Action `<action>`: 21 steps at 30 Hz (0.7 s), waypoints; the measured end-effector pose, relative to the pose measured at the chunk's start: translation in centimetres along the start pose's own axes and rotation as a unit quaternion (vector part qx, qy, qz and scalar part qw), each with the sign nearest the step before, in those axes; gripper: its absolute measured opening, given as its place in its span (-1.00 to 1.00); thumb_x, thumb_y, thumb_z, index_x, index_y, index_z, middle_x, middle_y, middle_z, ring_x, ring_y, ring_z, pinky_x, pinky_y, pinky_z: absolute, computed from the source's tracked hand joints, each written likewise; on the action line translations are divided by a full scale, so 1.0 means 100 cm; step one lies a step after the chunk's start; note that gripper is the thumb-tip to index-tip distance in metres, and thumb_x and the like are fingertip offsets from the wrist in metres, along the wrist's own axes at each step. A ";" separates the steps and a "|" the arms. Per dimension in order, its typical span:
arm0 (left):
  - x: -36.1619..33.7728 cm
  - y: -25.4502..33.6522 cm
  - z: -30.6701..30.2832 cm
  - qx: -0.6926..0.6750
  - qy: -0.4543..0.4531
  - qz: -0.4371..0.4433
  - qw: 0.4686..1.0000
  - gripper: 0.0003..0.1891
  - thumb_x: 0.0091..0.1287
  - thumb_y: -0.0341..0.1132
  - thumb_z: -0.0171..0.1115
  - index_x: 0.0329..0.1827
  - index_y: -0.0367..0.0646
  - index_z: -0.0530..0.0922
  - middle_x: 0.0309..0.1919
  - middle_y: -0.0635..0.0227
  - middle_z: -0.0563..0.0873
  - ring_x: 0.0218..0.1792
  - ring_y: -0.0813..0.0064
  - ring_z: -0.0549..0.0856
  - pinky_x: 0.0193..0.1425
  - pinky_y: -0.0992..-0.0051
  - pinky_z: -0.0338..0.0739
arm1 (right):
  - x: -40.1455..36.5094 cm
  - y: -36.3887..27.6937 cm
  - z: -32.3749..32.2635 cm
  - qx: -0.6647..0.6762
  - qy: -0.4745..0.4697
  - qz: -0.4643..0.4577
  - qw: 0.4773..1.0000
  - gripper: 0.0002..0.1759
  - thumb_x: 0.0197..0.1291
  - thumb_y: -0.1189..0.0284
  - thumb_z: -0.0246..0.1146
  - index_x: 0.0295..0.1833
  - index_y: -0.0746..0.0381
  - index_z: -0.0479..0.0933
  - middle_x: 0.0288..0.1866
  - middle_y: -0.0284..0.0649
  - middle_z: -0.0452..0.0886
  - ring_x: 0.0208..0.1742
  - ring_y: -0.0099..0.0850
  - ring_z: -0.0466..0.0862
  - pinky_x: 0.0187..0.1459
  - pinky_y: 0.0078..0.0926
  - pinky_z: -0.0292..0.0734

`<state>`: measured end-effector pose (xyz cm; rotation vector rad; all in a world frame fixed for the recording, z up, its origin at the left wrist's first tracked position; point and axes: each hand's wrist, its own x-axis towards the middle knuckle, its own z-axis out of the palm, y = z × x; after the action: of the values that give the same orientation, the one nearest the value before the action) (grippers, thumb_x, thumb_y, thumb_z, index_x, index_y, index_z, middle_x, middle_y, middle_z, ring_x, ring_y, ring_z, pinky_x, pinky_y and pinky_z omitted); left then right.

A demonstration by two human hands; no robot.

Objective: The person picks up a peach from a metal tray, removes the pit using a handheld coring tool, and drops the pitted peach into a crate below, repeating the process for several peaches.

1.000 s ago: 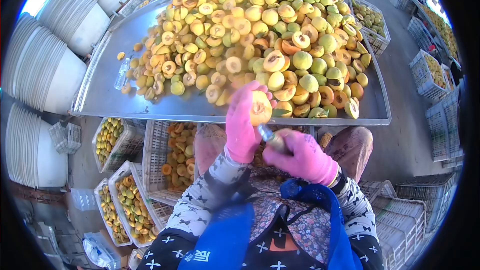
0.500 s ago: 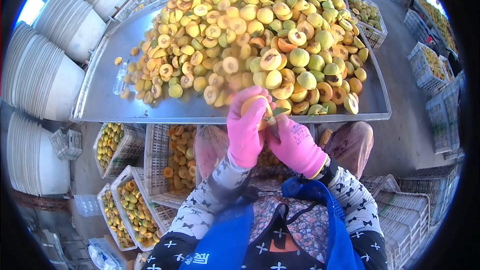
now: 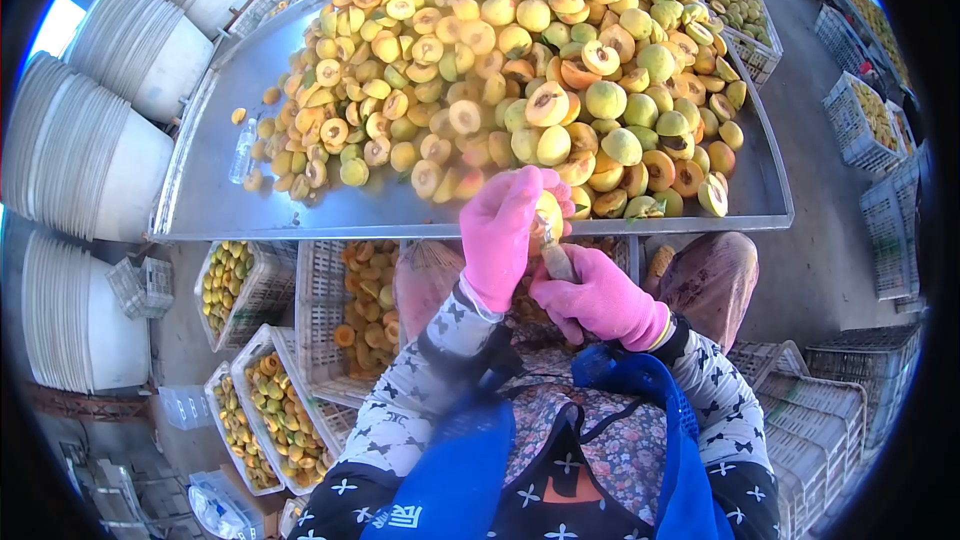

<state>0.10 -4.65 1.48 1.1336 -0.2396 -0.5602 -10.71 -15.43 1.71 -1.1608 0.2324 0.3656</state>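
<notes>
Two pink-gloved hands meet near the centre of the head view, and between them I have one piece of fruit (image 3: 548,212), in front of the near edge of the table (image 3: 215,205). From its look I judge it light, with flesh that would bruise or tear if I squeezed hard; cut faces like those in the pile of fruit (image 3: 600,100) across the top of the frame are probably wet and slippery. I would take it by the rounded skin side, spreading the pressure over several fingers and leaving the cut side free.

My left hand (image 3: 503,230), left of centre, has its fingers curled narrowly around the fruit, hiding much of it. My right hand (image 3: 605,302), lower and to the right, has its fingers closed on the handle of a slim tool (image 3: 557,262) that points up at the fruit's lower edge. The handle looks stiff and light enough to steer with a modest grip. The tool's tip is at or against the fruit; I cannot tell whether it is in the flesh. Below, left of centre, a crate (image 3: 318,305) holds more fruit.
</notes>
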 end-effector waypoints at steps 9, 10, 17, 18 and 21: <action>0.010 -0.009 -0.006 -0.027 -0.034 -0.088 0.995 -0.63 0.54 -0.12 0.16 -0.15 -0.34 0.64 -0.31 0.20 0.74 -0.40 0.45 0.71 -0.30 0.53 0.63 | 0.002 0.006 0.001 -0.041 0.074 0.050 0.995 -0.84 0.31 0.45 0.24 -0.15 0.33 0.47 -0.61 -0.33 0.51 -0.71 -0.54 0.46 -0.61 -0.58 0.33; 0.011 -0.010 -0.007 -0.038 -0.059 -0.092 0.993 -0.63 0.55 -0.12 0.15 -0.13 -0.35 0.65 -0.30 0.16 0.75 -0.38 0.39 0.73 -0.28 0.49 0.66 | 0.001 0.005 -0.002 -0.018 0.041 0.036 0.998 -0.84 0.30 0.45 0.25 -0.17 0.33 0.48 -0.62 -0.33 0.51 -0.71 -0.54 0.46 -0.62 -0.58 0.32; 0.016 -0.016 -0.023 -0.035 -0.170 -0.138 0.975 -0.57 0.52 -0.03 0.18 -0.11 -0.32 0.63 -0.30 0.19 0.75 -0.37 0.39 0.74 -0.26 0.42 0.67 | -0.003 0.015 -0.011 0.084 -0.137 0.091 0.983 -0.83 0.22 0.50 0.31 -0.19 0.39 0.53 -0.62 -0.33 0.49 -0.69 -0.54 0.45 -0.61 -0.60 0.28; 0.018 -0.016 -0.022 -0.042 -0.151 -0.161 0.974 -0.58 0.52 -0.03 0.18 -0.11 -0.32 0.63 -0.31 0.20 0.75 -0.37 0.39 0.74 -0.25 0.43 0.67 | -0.003 0.012 -0.005 0.070 -0.165 0.110 0.978 -0.82 0.21 0.50 0.32 -0.18 0.40 0.54 -0.62 -0.33 0.49 -0.69 -0.53 0.45 -0.61 -0.60 0.28; 0.012 -0.013 -0.032 -0.022 -0.132 -0.144 0.981 -0.61 0.49 -0.03 0.23 -0.16 -0.28 0.65 -0.33 0.27 0.74 -0.39 0.49 0.71 -0.33 0.51 0.61 | -0.004 0.013 -0.003 0.102 -0.104 0.102 0.984 -0.79 0.23 0.49 0.32 -0.09 0.39 0.55 -0.57 -0.34 0.52 -0.64 -0.56 0.48 -0.59 -0.62 0.29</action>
<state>2.21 -3.14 -1.16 1.0564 -0.2927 -0.9709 -11.64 -15.32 0.62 -0.8920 0.2010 0.6260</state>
